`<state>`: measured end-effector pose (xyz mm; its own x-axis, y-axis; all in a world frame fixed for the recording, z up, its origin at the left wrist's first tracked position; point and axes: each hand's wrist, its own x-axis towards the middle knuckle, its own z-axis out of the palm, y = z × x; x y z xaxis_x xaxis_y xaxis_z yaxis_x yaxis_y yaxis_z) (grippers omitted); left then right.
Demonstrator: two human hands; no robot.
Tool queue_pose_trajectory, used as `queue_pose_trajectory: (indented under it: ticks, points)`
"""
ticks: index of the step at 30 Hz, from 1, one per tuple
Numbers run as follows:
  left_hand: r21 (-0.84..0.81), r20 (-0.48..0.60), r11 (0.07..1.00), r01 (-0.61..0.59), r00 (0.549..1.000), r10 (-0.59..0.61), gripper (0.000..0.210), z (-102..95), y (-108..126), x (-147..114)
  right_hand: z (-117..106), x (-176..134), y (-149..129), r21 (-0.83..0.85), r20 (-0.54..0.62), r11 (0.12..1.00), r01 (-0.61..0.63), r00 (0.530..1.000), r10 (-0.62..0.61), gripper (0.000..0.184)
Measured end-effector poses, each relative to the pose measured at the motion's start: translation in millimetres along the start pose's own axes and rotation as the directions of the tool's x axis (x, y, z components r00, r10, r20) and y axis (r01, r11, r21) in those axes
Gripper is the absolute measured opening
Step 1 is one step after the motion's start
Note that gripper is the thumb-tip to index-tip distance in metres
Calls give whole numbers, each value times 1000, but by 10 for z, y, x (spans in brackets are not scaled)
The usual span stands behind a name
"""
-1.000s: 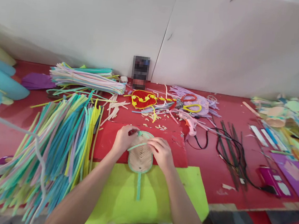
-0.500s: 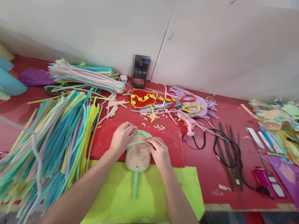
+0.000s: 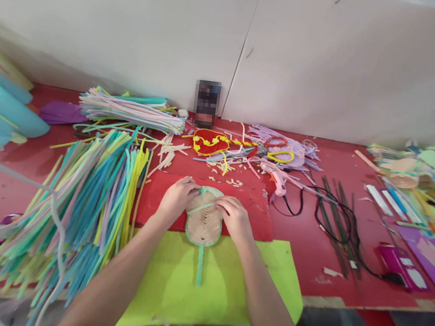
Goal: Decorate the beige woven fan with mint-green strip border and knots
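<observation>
A small woven hand fan (image 3: 204, 224), edged in green with a green-wrapped handle pointing toward me, lies over the red board and the lime-green sheet. My left hand (image 3: 176, 197) is closed at the fan's upper left rim, its fingertips curled over the edge. A thin light-green pipe cleaner (image 3: 202, 208) slants across the upper part of the weave. At the fan's upper right, my right hand (image 3: 236, 218) pinches the right end of that pipe cleaner. What lies under the left fingers is partly hidden.
Bundled pipe cleaners (image 3: 93, 185) fill the left side. Behind the fan are a red-and-yellow fan (image 3: 211, 144), scissors (image 3: 281, 156) and scraps. A pink glue gun (image 3: 278, 181) with a black cord lies right of the board (image 3: 251, 209), near a purple box (image 3: 402, 268).
The view has shifted slightly, so everything sits a little to the right. Both hands stay at the fan's upper part; the pipe cleaner slants a bit more steeply.
</observation>
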<state>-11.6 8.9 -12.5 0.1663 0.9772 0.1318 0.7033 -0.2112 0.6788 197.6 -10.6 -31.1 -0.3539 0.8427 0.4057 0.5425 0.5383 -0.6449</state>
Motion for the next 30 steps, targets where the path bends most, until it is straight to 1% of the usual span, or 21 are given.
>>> queue_pose_trajectory:
  ticks: [3, 5, 8, 10, 12, 14, 15, 17, 19, 20, 21, 23, 25, 28, 30]
  points:
    - [28, 7, 1000, 9, 1000, -9, 18, -3, -12, 3, -19, -8, -1, 1, 16, 1000, -1, 1000, 1, 21]
    - [17, 13, 1000, 12, 1000, -12, 18, -9, -25, 0, -41, -12, -12, -14, 31, 1000, 3, 1000, -2, 23]
    - [-1, 11, 1000, 13, 1000, -12, 20, -9, -31, -10, -79, -17, -47, -50, 83, 999, 11, 997, -7, 26]
    - [24, -10, 1000, 9, 1000, -8, 20, 9, -25, -17, -100, -20, -73, -72, 118, 997, 13, 993, -5, 29]
    - [73, -51, 997, 11, 999, -7, 19, 41, -15, -24, -114, -24, -92, -78, 124, 997, 10, 992, 0, 29]
    - [111, -97, 994, 15, 995, -4, 17, 74, -6, -29, -123, -24, -94, -39, 103, 999, -4, 995, 8, 26]
    - [119, -112, 993, 11, 994, 3, 17, 86, -3, -32, -127, -22, -88, -4, 73, 1000, -19, 997, 20, 24]
    - [124, -115, 992, -12, 993, 26, 16, 100, 1, -37, -139, -8, -66, 62, -50, 995, -73, 996, 76, 21]
    - [139, -115, 990, -20, 993, 36, 16, 101, 6, -40, -146, 19, -40, 92, -199, 987, -135, 968, 151, 19]
    - [151, -116, 988, -18, 993, 36, 16, 100, 8, -41, -145, 36, -28, 93, -252, 983, -160, 951, 179, 18]
    - [162, -119, 987, -14, 992, 33, 16, 99, 10, -41, -138, 54, -18, 91, -280, 980, -180, 939, 198, 18]
    - [172, -125, 985, -9, 992, 31, 16, 101, 11, -39, -101, 88, -4, 88, -279, 976, -200, 935, 217, 17]
    - [165, -123, 986, -19, 992, 40, 15, 109, 5, -36, -40, 107, 5, 81, -248, 974, -209, 943, 223, 17]
    - [168, -127, 985, -29, 991, 51, 14, 124, -13, -32, 59, 98, 20, 28, -181, 977, -213, 960, 214, 16]
    - [187, -128, 982, -30, 990, 55, 13, 131, -23, -30, 96, 84, 30, -19, -158, 976, -215, 965, 209, 15]
